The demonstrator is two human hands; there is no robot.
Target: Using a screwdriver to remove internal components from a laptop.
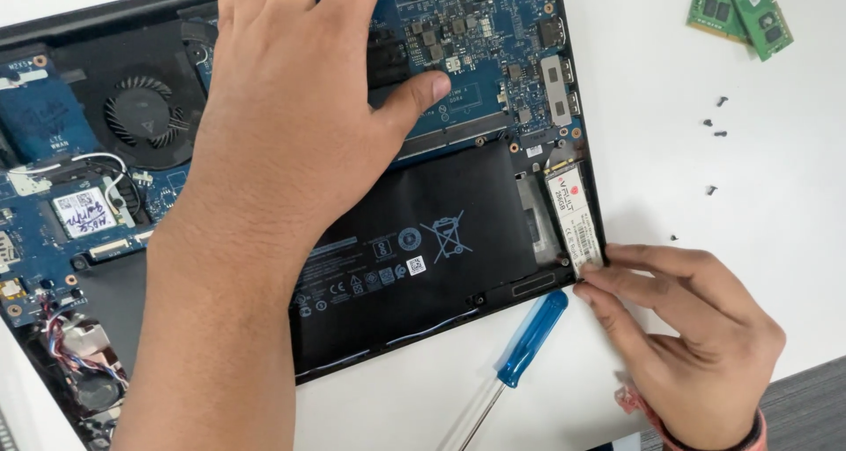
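Pinching drive card (577, 226) beside screwdriver (520, 354).

Things you cannot see well

The left hand (282, 107) covers much of the blue board (476, 37), and its fingertips run off the top edge. The laptop (423, 240) is cut off at the top and left. The screwdriver (520, 345) loses its tip at the bottom edge. The right hand (687, 328) hides the end of the little card (575, 218), so its grip there is maybe a pinch. The screws (716, 134) are too small to tell apart.
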